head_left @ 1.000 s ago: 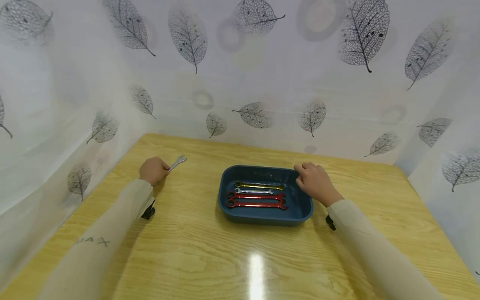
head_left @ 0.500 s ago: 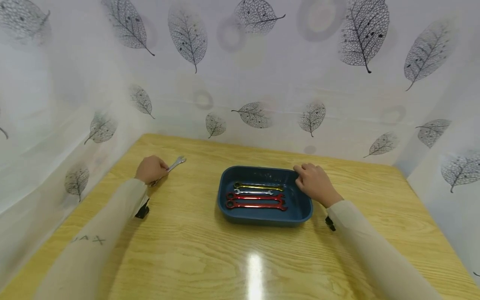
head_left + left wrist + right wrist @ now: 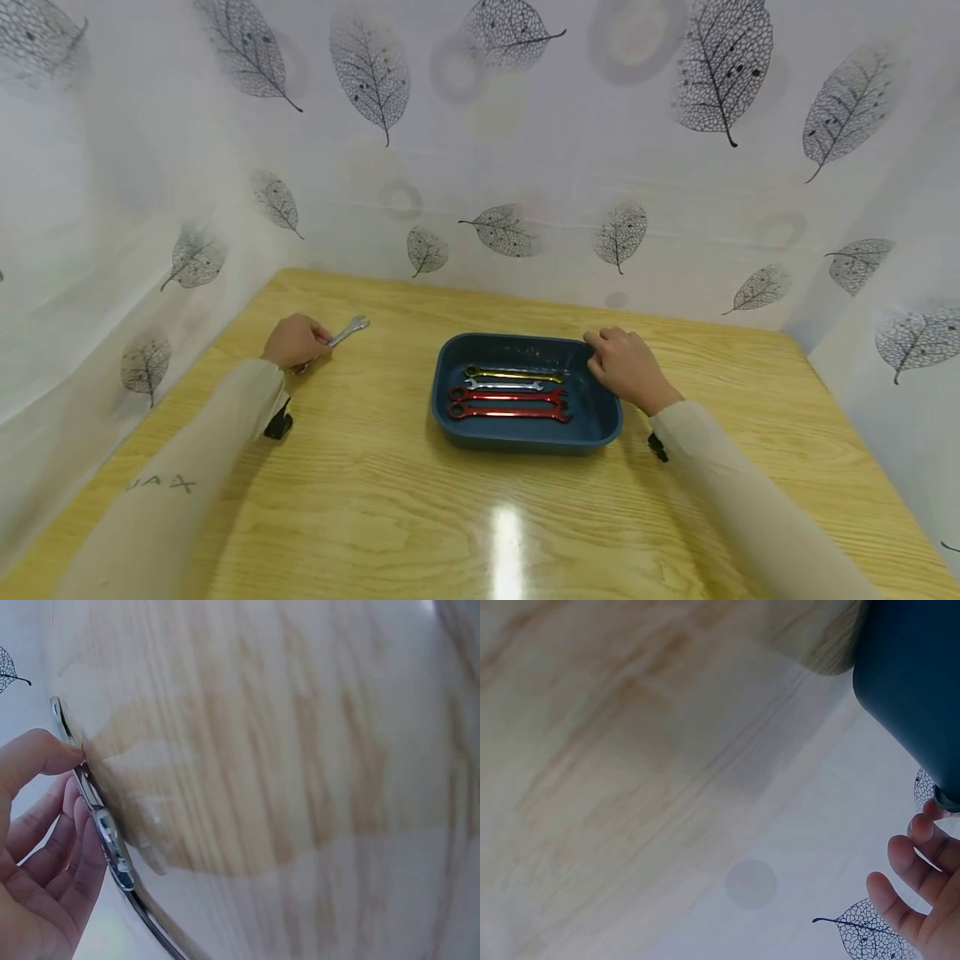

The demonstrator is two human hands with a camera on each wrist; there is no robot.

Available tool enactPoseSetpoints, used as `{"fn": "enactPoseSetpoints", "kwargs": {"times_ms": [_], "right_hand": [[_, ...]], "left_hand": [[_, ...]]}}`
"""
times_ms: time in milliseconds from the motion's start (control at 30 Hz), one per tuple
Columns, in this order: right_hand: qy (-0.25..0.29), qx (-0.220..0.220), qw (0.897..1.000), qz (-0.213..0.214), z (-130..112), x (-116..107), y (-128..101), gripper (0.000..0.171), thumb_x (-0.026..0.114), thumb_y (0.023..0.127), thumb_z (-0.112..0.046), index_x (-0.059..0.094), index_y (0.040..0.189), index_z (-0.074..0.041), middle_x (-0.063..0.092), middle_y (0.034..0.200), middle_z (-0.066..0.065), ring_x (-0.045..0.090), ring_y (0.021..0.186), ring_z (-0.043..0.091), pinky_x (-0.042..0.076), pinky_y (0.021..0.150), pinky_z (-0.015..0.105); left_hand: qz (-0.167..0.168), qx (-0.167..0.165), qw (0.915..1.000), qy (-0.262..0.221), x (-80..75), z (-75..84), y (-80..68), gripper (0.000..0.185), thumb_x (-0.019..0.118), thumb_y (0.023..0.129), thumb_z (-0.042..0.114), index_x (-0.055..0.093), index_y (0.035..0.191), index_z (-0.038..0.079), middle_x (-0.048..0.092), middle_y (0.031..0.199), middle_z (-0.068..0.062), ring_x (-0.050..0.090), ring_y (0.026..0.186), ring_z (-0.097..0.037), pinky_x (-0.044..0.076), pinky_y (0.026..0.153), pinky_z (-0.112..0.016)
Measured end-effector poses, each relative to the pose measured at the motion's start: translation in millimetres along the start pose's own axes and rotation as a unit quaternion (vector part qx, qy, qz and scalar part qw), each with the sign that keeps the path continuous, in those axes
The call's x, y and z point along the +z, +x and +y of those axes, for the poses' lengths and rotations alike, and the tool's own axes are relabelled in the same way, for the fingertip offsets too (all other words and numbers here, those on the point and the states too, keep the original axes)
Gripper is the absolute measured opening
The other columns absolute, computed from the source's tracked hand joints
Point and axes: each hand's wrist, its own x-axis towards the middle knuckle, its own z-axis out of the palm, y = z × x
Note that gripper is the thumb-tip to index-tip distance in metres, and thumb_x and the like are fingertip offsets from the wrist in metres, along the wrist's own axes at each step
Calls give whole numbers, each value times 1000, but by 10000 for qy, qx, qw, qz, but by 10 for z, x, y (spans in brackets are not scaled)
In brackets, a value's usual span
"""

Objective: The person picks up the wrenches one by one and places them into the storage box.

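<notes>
My left hand (image 3: pixel 313 340) lies on the wooden table (image 3: pixel 375 500) at the left and pinches the handle of a silver wrench (image 3: pixel 349 328), whose open end points away to the right. The left wrist view shows the thumb (image 3: pixel 41 750) and fingers (image 3: pixel 64 855) on either side of the silver wrench (image 3: pixel 97 817), which lies on the table. My right hand (image 3: pixel 607 350) rests on the far right corner of a dark blue tray (image 3: pixel 525 437), its fingers loosely bent. In the right wrist view these fingers (image 3: pixel 900 900) hang just outside the blue tray (image 3: pixel 907 682).
Inside the tray lie a yellow wrench (image 3: pixel 513 374), a small silver wrench (image 3: pixel 504 385) and two red wrenches (image 3: pixel 510 403), all side by side. Leaf-patterned white sheets (image 3: pixel 480 167) wall in the table at the back and on both sides.
My left hand and the silver wrench have shifted slightly to the left. The right hand stays on the tray's corner.
</notes>
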Motion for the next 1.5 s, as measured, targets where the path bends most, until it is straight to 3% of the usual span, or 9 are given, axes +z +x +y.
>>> {"fn": "enactPoseSetpoints", "kwargs": {"times_ms": [1033,1300,1500], "right_hand": [[54,82,9998,-152,-1,-6,6,8,51,85,-9,54,91,-6,41,63,3,36,55,17,23,54,30],[82,111,9998,-172,-17,-14,21,11,51,85,-8,56,94,-5,42,64,4,37,56,18,24,54,31],[138,108,9998,-131,-26,-29,20,9,51,84,-7,55,91,-4,41,62,4,36,54,18,24,53,30]], "left_hand": [[-202,214,9995,111,-22,43,-79,20,70,79,12,72,92,-3,71,82,-14,62,64,-15,50,60,-32],[-49,244,9974,682,-27,118,-139,20,70,81,12,73,95,-1,72,91,-19,67,76,-28,52,66,-41],[223,351,9949,915,-11,185,-155,15,69,78,10,74,87,-2,72,85,-19,65,69,-29,52,63,-42]]}}
